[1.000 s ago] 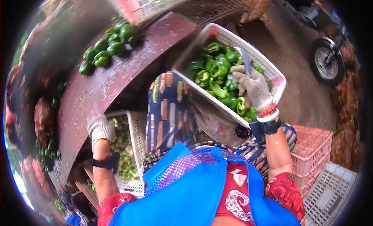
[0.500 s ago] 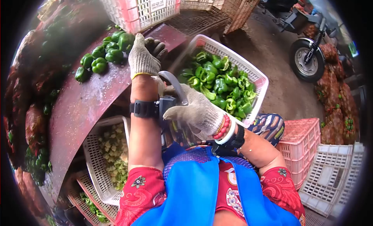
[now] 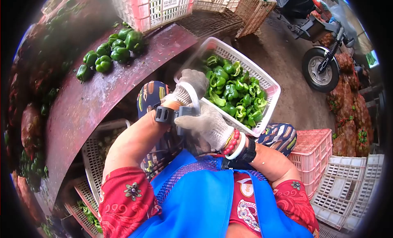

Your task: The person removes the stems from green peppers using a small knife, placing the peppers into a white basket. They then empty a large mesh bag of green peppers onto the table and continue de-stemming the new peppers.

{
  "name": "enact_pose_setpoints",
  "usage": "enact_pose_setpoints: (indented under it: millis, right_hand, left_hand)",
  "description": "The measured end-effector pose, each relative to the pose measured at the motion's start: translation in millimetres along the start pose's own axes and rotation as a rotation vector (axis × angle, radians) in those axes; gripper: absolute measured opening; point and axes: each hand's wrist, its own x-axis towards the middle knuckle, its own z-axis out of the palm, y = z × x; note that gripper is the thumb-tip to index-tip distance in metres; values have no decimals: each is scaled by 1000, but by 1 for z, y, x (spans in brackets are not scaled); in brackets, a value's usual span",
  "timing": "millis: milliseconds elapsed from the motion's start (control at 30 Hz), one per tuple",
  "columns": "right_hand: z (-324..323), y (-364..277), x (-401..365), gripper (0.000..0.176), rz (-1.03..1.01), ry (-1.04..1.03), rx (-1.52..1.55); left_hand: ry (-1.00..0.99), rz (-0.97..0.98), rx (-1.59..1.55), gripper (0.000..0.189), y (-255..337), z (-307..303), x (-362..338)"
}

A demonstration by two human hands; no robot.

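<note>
Near maroon table point(image 3: 94, 103), right hand point(image 3: 211, 124) curled around curved knife point(image 3: 190, 91)

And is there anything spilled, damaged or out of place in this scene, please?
Yes: pale bits are scattered over the red table, near the whole peppers, so it looks littered. Many cut peppers in the white crate are open and hollow, but that is probably deliberate, not damage.

R hand point(image 3: 209, 125) holds curved blade point(image 3: 192, 91) nr L hand point(image 3: 195, 80), crate point(image 3: 254, 66) w/ grn peppers point(image 3: 231, 91) alongside.
</note>
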Motion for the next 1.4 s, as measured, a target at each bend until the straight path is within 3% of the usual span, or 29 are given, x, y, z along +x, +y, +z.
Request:
enact_pose_setpoints:
  millis: [100, 133, 167, 233, 300, 367, 400, 467, 500, 567, 600, 667, 733, 767, 833, 867, 900, 967, 1033, 1067, 1133, 1167, 1233, 1267, 1300, 1400]
  right_hand:
    - [-2, -5, 5, 33, 18, -38, 62]
    - [1, -7, 6, 30, -40, -34, 144]
    - [0, -11, 7, 29, 15, -13, 137]
    - [-6, -23, 11, 28, 124, 26, 112]
    - [-4, -39, 4, 23, 174, 101, 109]
    - [-3, -51, -2, 22, 317, 150, 175]
    - [-4, -49, 0, 21, 401, 188, 215]
    - [-4, -49, -4, 18, 428, 229, 139]
    - [-3, -49, -6, 16, 441, 248, 101]
    - [0, -43, -8, 19, 448, 257, 27]
    - [-2, -34, -5, 24, 449, 252, 82]
    - [-4, -24, -4, 29, 473, 271, 197]
    - [-7, -36, -7, 30, 554, 212, 197]
    - [-9, -44, -9, 31, 591, 186, 195]
    - [-14, -58, -13, 34, 526, 200, 39]
    - [-17, -62, -13, 35, 494, 202, -38]
    - [-30, -55, -11, 33, 359, 171, 12]
    - [-60, -55, -13, 24, 197, 81, 113]
    - [-74, -72, -18, 19, 233, 316, -14]
    - [-101, -66, -15, 15, 206, 311, 185]
    - [-166, -33, -3, 8, 115, 382, 532]
    - [-188, -17, 4, 7, 40, 464, 679]
    - [-201, 3, 11, 12, 87, 711, 749]
    - [-204, 19, 10, 14, 128, 615, 748]
    - [-206, 34, 8, 15, 172, 524, 743]
    - [-191, 49, 19, 19, 372, 537, 624]
  left_hand:
    - [-151, -418, -135, 17, -8, 4, 15]
    - [-10, -407, -123, 14, -16, -3, 11]
    - [-13, -596, -271, 23, -26, -3, 22]
    - [168, -811, -557, 31, -25, -35, 15]
    - [265, -805, -989, 41, -36, -18, 23]
    - [173, -683, -385, 23, -22, -5, 42]
    - [66, -579, -277, 18, -14, -21, 36]
    - [-78, -335, -162, 21, 12, 14, 48]
    - [-188, -37, 9, 24, 20, 52, 61]
    - [-320, 75, -16, 27, 39, 88, 72]
    - [-453, 57, -22, 27, 44, 82, 74]
    - [-504, 20, -71, 26, 45, 76, 70]
    - [-447, -20, -151, 26, 37, 57, 58]
    - [-331, -104, -268, 26, 31, 60, 52]
    - [-332, -464, -602, 27, 24, 24, 38]
    - [-118, -456, -892, 28, 9, 40, 29]
    - [167, -426, -1573, 35, 8, 124, 53]
    - [-148, -673, -2103, 30, -19, 15, 12]
    - [-216, -287, -2688, 25, -55, 27, 4]
    - [-118, -179, -2679, 29, -66, -5, -19]
    - [-112, -168, -2785, 28, -104, 22, -38]
    - [-94, -16, -2836, 28, -116, 9, -53]
    - [54, -195, -2726, 25, -154, 38, -79]
    - [263, -627, -2478, 28, -161, 31, -103]
    - [382, -928, -2083, 34, -182, 49, -112]
    - [597, -1315, -1516, 49, -258, 71, -146]
